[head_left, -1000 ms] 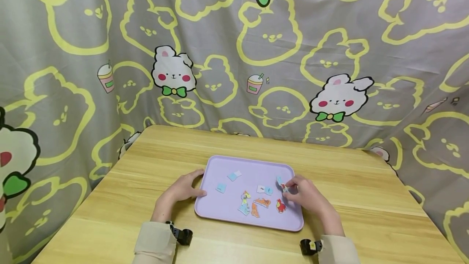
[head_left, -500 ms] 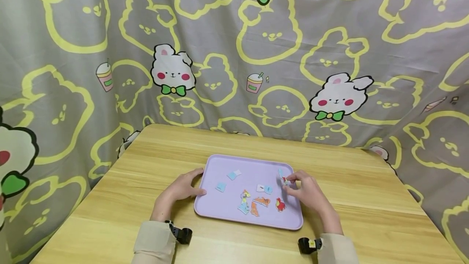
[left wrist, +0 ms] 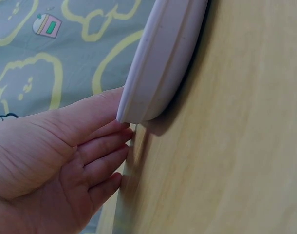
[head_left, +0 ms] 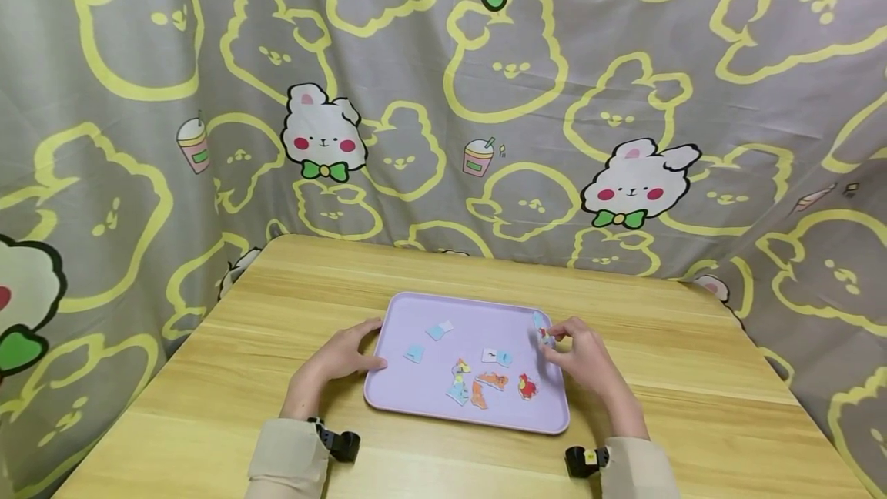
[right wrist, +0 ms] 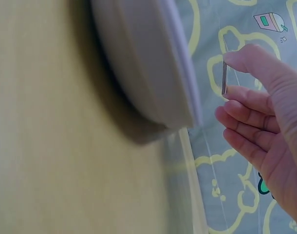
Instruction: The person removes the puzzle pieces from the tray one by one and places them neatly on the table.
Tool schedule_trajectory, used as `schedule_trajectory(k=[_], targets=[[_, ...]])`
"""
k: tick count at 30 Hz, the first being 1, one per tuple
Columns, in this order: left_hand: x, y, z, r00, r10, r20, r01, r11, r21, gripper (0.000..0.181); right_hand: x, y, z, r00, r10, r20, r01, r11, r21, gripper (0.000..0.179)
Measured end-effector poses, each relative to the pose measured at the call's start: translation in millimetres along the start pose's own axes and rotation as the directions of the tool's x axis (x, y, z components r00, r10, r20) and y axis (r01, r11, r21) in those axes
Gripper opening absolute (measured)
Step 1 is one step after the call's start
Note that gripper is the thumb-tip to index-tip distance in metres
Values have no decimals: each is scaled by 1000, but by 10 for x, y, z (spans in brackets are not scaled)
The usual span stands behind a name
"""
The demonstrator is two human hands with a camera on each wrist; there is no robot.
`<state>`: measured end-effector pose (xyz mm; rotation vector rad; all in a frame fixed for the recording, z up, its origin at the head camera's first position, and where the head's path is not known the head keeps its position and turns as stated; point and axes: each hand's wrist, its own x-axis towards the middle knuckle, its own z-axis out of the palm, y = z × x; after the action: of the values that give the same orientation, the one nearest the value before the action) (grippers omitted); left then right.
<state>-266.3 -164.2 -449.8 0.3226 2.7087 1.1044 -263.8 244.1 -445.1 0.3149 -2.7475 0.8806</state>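
Observation:
A flat printed puzzle piece (head_left: 543,333), pale blue with some red, is pinched between the thumb and index finger of my right hand (head_left: 582,353) above the tray's right side. Its thin edge (right wrist: 224,75) faces the camera in the right wrist view, and the other fingers are loosely bent below it. My left hand (head_left: 344,350) rests against the left side of the lilac tray (head_left: 416,406). In the left wrist view the thumb (left wrist: 102,105) touches the tray's rim, while the other fingers lie loosely extended beside the table edge.
On the tray lie several flat pieces: a red one (head_left: 527,387), an orange pair (head_left: 490,380), a blue-and-yellow one (head_left: 458,385), a white-and-blue one (head_left: 497,357) and blue ones (head_left: 414,353) at left. Around the tray is the wooden table (head_left: 312,276); a patterned curtain (head_left: 416,137) hangs behind.
My right hand has lifted slightly and shifted toward the tray's far right corner with the puzzle piece. The left hand stays at the tray's left side. The head view has shifted slightly.

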Motion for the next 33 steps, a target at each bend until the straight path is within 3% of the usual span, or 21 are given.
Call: schedule_trajectory(k=[33], targets=[[-21,11,-11,1000,10,-7,-10,1000,16,73,-67,307,-220,997,73,16,-72,996,-49,27]])
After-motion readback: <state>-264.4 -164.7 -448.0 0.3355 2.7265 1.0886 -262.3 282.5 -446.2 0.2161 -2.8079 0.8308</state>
